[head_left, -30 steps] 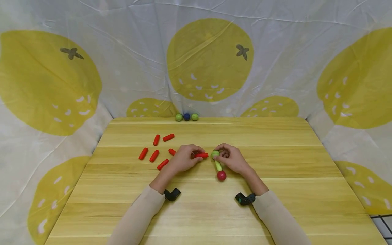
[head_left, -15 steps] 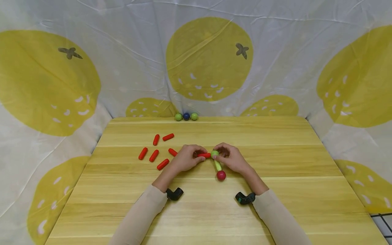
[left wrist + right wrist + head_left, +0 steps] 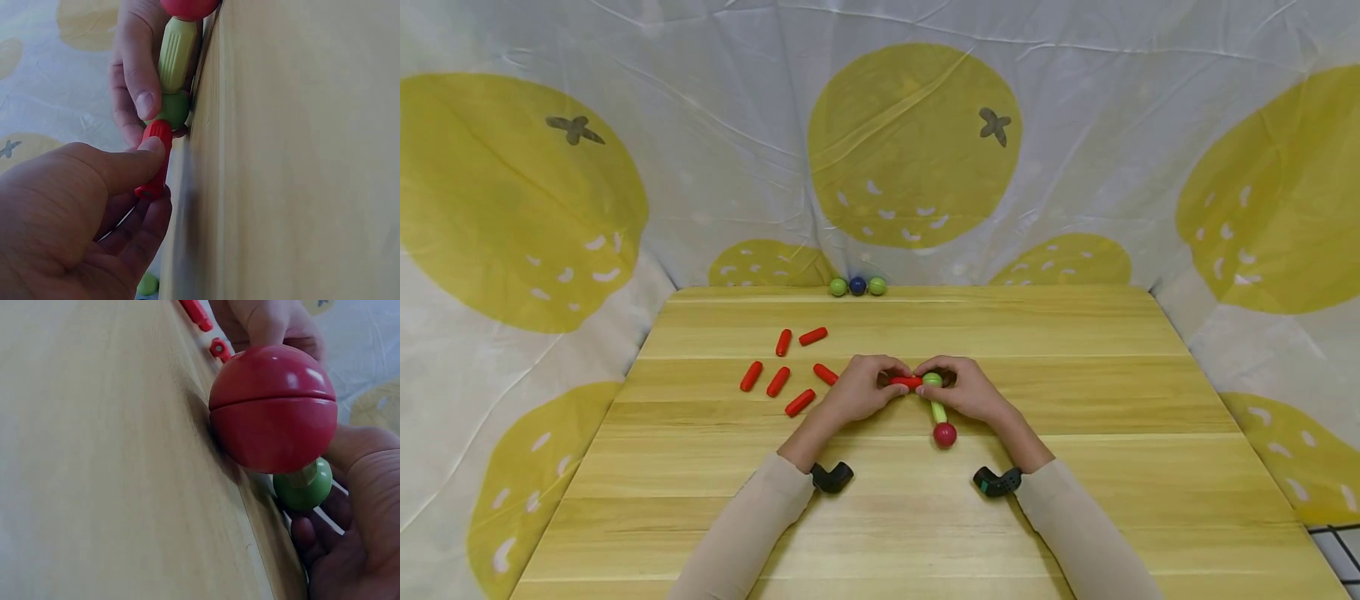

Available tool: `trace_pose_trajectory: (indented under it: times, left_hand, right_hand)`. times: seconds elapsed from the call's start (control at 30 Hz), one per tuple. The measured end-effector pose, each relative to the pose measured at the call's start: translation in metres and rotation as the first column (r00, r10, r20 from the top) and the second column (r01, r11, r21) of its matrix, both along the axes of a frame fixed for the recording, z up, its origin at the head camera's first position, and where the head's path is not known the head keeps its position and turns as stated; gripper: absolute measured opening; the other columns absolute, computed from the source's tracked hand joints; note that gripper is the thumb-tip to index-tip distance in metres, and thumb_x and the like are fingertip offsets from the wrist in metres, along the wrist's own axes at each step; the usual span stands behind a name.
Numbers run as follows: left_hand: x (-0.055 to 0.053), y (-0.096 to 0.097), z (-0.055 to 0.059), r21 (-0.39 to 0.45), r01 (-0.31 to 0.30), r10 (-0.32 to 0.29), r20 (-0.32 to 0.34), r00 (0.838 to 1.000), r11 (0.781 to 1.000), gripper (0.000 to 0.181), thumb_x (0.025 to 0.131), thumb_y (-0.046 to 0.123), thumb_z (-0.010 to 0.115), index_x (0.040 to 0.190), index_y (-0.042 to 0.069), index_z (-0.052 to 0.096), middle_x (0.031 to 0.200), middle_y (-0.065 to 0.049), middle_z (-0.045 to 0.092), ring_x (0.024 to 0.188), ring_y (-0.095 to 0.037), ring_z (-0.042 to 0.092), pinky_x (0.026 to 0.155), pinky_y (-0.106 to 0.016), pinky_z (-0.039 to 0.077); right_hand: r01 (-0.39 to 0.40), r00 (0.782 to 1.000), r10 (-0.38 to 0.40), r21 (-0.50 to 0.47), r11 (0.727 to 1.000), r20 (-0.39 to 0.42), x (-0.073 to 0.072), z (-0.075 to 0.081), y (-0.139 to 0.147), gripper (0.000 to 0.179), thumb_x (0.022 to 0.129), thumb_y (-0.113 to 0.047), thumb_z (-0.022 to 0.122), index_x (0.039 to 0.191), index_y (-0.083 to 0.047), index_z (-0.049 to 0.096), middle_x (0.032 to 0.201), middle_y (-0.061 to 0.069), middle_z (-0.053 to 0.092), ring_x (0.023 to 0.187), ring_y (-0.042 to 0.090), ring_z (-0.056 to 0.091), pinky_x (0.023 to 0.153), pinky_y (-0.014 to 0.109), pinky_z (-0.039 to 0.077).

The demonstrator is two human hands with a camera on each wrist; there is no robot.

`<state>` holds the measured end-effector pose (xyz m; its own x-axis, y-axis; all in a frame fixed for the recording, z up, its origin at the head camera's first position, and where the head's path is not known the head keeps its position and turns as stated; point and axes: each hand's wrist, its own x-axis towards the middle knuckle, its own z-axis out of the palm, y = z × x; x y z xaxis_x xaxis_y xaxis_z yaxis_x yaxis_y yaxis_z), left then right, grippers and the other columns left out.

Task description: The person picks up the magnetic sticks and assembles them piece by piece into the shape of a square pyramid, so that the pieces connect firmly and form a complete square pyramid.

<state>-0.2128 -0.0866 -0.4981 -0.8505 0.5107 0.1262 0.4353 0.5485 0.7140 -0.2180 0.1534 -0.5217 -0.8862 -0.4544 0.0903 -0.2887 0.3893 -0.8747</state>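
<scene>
My left hand [image 3: 865,387] pinches a short red stick [image 3: 161,156] between thumb and fingers. The stick's far end meets a green ball [image 3: 174,110], which my right hand [image 3: 967,390] grips between thumb and fingers. From that ball a pale green grooved stick [image 3: 177,55] leads to a dark red ball [image 3: 273,409] with a groove round its middle. In the head view this joined piece lies between the hands, the red ball [image 3: 944,435] toward the person.
Several loose red sticks [image 3: 778,382] lie on the wooden table [image 3: 880,533] left of the hands. At the back edge, two green balls [image 3: 838,287] flank a blue ball [image 3: 857,286]. Behind hangs a cloth [image 3: 1075,167] with yellow fruit prints.
The red stick has moved right, from apart to against the green ball. My right fingers have shifted left toward the join, and the red ball end has swung slightly toward the person.
</scene>
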Motion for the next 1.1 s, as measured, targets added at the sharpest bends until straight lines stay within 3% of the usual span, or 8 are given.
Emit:
trace_pose_trajectory:
  times: [0.37, 0.57, 0.7, 0.87, 1.1]
  left_hand:
    - [-0.002, 0.001, -0.002, 0.011, -0.06, 0.06, 0.008, 0.998, 0.998, 0.014, 0.092, 0.023, 0.081, 0.103, 0.018, 0.076, 0.097, 0.005, 0.076, 0.091, -0.007, 0.071, 0.085, -0.025, 0.06]
    - [-0.011, -0.012, 0.007, 0.022, -0.102, 0.102, 0.025, 0.995, 0.995, 0.023, 0.093, 0.028, 0.079, 0.11, 0.012, 0.076, 0.101, 0.002, 0.075, 0.092, -0.011, 0.071, 0.087, -0.03, 0.061]
    - [-0.024, -0.034, 0.021, 0.027, -0.162, 0.162, 0.02, 0.987, 0.986, 0.029, 0.094, 0.03, 0.078, 0.114, 0.009, 0.076, 0.107, -0.003, 0.076, 0.098, -0.018, 0.071, 0.09, -0.036, 0.061]
    - [-0.051, -0.067, 0.037, -0.015, -0.229, 0.229, 0.006, 0.973, 0.973, 0.037, 0.096, 0.031, 0.075, 0.122, 0.005, 0.073, 0.118, -0.011, 0.074, 0.108, -0.029, 0.07, 0.096, -0.044, 0.058]
    - [-0.091, -0.09, 0.045, -0.101, -0.29, 0.293, 0.014, 0.956, 0.952, 0.043, 0.098, 0.029, 0.072, 0.133, 0.006, 0.065, 0.138, -0.019, 0.064, 0.123, -0.038, 0.062, 0.103, -0.052, 0.053]
  right_hand:
    - [0.062, 0.998, -0.061, 0.036, 0.997, -0.029, -0.003, 0.002, -0.002, 0.017, 0.09, -0.024, 0.082, 0.107, -0.023, 0.079, 0.108, -0.002, 0.076, 0.087, 0.018, 0.061, 0.074, 0.025, 0.051]
    - [0.05, 0.998, -0.048, 0.052, 0.997, -0.031, -0.003, 0.003, 0.001, 0.021, 0.089, -0.023, 0.083, 0.109, -0.022, 0.079, 0.113, -0.002, 0.076, 0.098, 0.016, 0.063, 0.085, 0.028, 0.051]
    - [0.049, 0.998, -0.048, 0.051, 0.998, -0.027, 0.0, 0.006, 0.004, 0.021, 0.089, -0.022, 0.084, 0.109, -0.02, 0.079, 0.113, -0.003, 0.076, 0.105, 0.017, 0.065, 0.094, 0.035, 0.051]
    - [0.067, 0.998, -0.065, 0.058, 0.996, -0.027, 0.001, 0.006, 0.006, 0.021, 0.088, -0.025, 0.085, 0.108, -0.022, 0.079, 0.113, -0.005, 0.075, 0.109, 0.018, 0.065, 0.097, 0.039, 0.05]
    - [0.127, 0.992, -0.127, 0.032, 0.991, -0.004, 0.006, -0.001, 0.007, 0.019, 0.085, -0.03, 0.087, 0.101, -0.024, 0.079, 0.107, -0.003, 0.075, 0.097, 0.018, 0.064, 0.087, 0.034, 0.051]
